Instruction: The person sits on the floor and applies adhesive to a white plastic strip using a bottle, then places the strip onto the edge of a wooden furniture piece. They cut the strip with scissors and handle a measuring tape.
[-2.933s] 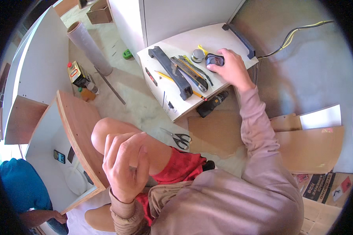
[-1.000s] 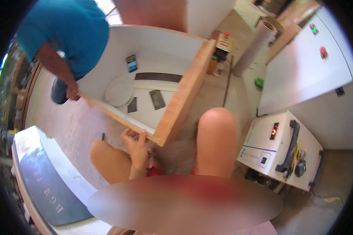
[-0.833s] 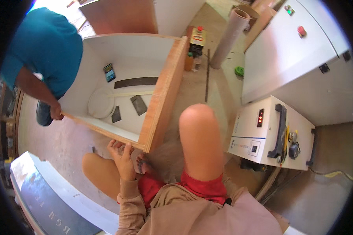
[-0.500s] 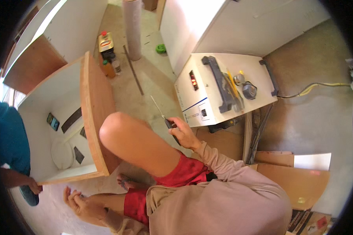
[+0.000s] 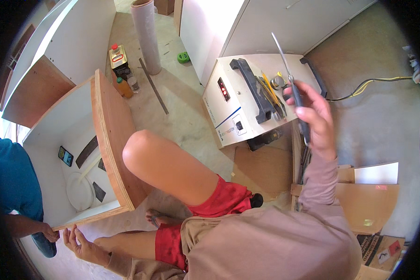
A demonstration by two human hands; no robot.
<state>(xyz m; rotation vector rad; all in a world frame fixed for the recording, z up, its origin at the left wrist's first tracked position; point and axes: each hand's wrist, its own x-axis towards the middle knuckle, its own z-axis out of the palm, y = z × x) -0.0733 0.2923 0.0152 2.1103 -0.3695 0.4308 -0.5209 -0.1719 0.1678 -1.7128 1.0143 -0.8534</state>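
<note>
My right hand [image 5: 318,122] is raised over the near right end of a white machine case, closed round the black handle of a screwdriver [image 5: 283,57]. Its long thin metal shaft points up and away, touching nothing. At lower left my left hand [image 5: 86,246] holds nothing, its fingers loosely curled and apart. The fingertips come close to the near corner of an open plywood box [image 5: 119,158] with a white inside; I cannot tell whether they touch it. Inside lie a phone [image 5: 66,156], a white round lid-like piece [image 5: 77,191] and several dark flat pieces.
A co-worker's hand [image 5: 50,232] rests at the box's near left corner. The white machine [image 5: 228,116] carries black handles, a pencil and a tape measure-like item. Beyond the box stand bottles [image 5: 123,87], a metal strip [image 5: 154,87] and a wrapped roll [image 5: 146,39]. Cardboard [image 5: 366,200] lies at right.
My right hand has lifted the screwdriver up and to the right, from beside my knee to over the machine. My left hand has shifted slightly left, nearer the box's corner.
</note>
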